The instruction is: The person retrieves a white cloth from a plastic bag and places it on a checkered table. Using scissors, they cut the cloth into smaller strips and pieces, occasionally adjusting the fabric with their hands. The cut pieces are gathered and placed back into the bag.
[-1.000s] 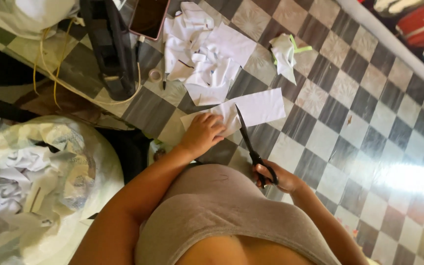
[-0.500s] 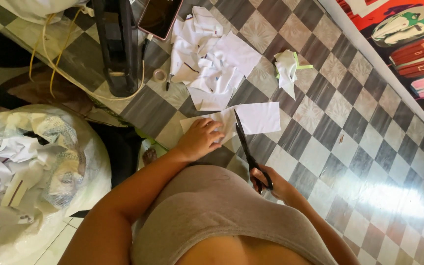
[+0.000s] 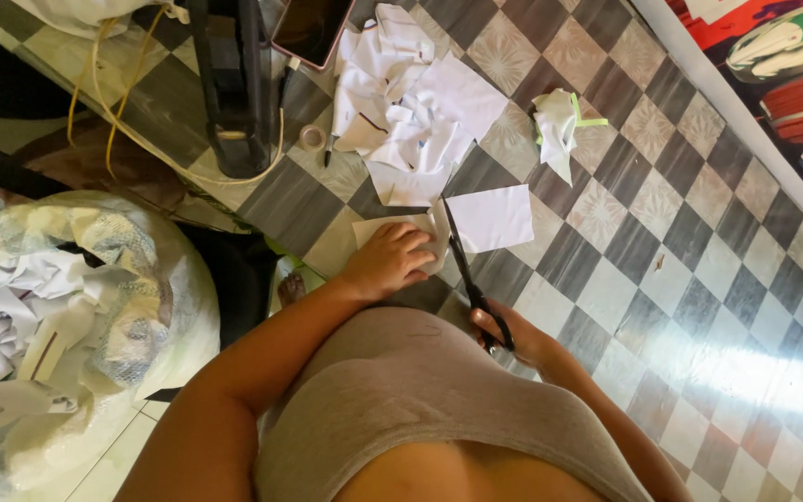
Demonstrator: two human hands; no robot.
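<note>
Scissors [image 3: 469, 279] blades advanced along white paper sheet [image 3: 485, 218] since earlier frame; cut looks further along. Right hand [image 3: 513, 339] closed round handles, near side of sheet. Left hand [image 3: 390, 260] flat, fingers spread, pinning sheet's left part. Scrap pile [image 3: 411, 102] beyond sheet.

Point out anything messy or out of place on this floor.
Crumpled white paper scraps lie heaped on the checkered floor beyond the sheet being cut with scissors. Another crumpled wad with a green strip sits apart to the right. A phone lies nearby.
</note>
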